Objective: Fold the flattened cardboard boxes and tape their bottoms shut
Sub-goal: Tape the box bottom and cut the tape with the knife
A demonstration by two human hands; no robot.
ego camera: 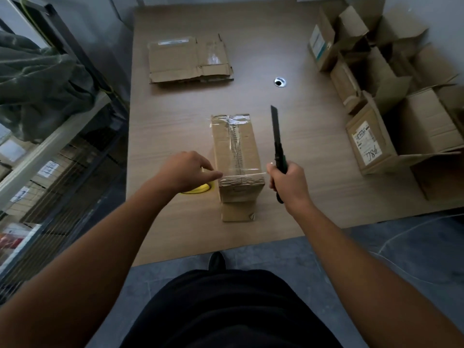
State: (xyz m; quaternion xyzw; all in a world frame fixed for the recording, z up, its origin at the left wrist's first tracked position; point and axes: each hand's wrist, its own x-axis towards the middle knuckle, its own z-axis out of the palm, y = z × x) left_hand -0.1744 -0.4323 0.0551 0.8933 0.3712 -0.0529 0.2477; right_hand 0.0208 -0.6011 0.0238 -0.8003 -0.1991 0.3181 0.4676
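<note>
A folded cardboard box (pixel 236 151) stands bottom-up in the middle of the table, with clear tape along its seam and over both ends. My left hand (pixel 183 170) is at the box's near left corner, fingers on the tape strip that reaches the box, and it covers most of a yellow tape roll (pixel 198 190). My right hand (pixel 288 182) is just right of the box, clenched on a green utility knife (pixel 277 139) whose long blade points away from me. A stack of flattened cardboard boxes (pixel 188 60) lies at the far left of the table.
Several folded open boxes (pixel 381 96) crowd the table's right side. A round cable hole (pixel 280 82) sits in the wooden table (pixel 175 121). Metal shelving (pixel 50 151) with goods stands to the left. My legs and a shoe are below the table's near edge.
</note>
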